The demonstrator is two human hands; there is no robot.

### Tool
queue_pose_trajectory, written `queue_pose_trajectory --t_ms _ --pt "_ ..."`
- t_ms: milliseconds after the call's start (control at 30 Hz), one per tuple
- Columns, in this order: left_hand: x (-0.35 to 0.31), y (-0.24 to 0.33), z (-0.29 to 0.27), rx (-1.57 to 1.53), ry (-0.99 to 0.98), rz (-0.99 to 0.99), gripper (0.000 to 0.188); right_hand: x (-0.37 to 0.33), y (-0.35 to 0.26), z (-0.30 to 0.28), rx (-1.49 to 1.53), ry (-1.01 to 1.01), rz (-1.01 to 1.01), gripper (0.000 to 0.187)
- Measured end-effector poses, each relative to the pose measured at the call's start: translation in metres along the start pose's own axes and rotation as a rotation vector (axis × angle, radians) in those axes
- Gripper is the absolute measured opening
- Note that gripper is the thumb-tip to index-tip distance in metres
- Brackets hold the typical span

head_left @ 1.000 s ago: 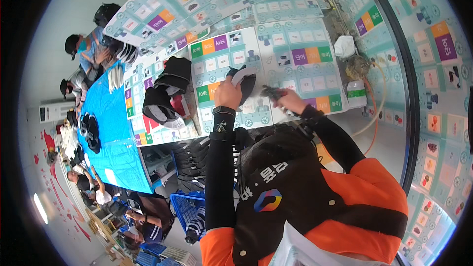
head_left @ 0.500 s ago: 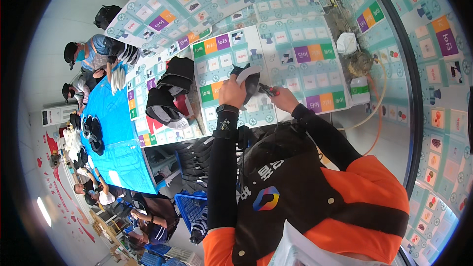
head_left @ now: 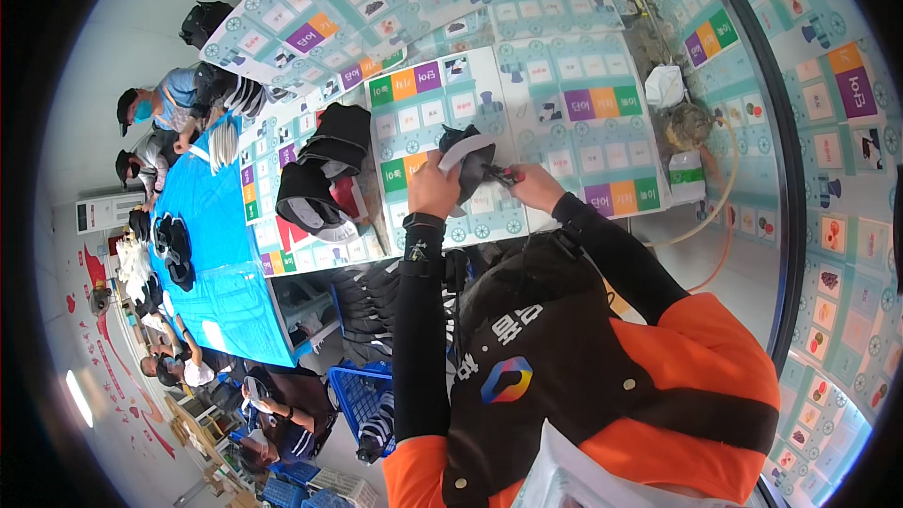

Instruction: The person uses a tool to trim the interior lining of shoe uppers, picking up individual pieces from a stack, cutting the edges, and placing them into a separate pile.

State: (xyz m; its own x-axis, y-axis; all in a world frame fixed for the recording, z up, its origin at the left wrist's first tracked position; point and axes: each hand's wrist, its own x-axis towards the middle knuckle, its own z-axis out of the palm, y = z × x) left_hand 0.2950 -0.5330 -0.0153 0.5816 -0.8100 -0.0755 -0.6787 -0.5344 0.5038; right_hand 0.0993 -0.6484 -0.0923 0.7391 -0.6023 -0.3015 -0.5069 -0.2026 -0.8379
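My left hand grips a curved black-and-grey fabric piece with a pale band, just above the table's front part. Closed around a red-handled cutting tool, my right hand is to the right of the piece. The tool's dark tip touches or overlaps the piece's right edge; whether its blades are apart is too small to tell. Left of my left hand lies a pile of similar black and grey curved pieces, with some red showing among them.
A patterned sheet covers the worktable. At its right edge are a white bag, a green-and-white packet and a hose. Beyond the left end stands a blue-covered table with people around it. A blue crate sits below.
The tool's tip has moved slightly left, onto the piece's edge, and the piece has turned a little. My left hand has shifted slightly left.
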Motion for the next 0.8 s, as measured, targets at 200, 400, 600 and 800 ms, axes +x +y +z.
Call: queue_pose_trajectory --t_ms 200,400,600,800 --pt "-0.006 -0.006 0.0 -0.031 0.025 -0.004 0.027 -0.004 0.006 0.004 0.025 -0.046 0.004 0.027" --pt "-0.002 -0.009 0.002 -0.023 0.041 0.022 0.028 -0.013 0.012 0.006 0.105 -0.121 0.078 0.028" --pt "0.006 -0.005 0.008 0.004 0.029 0.013 0.029 -0.018 0.0 0.002 0.056 -0.134 0.096 0.024" --pt "0.013 0.003 0.013 0.063 0.013 0.009 0.03 -0.014 -0.002 -0.003 -0.052 0.114 -0.019 0.021"
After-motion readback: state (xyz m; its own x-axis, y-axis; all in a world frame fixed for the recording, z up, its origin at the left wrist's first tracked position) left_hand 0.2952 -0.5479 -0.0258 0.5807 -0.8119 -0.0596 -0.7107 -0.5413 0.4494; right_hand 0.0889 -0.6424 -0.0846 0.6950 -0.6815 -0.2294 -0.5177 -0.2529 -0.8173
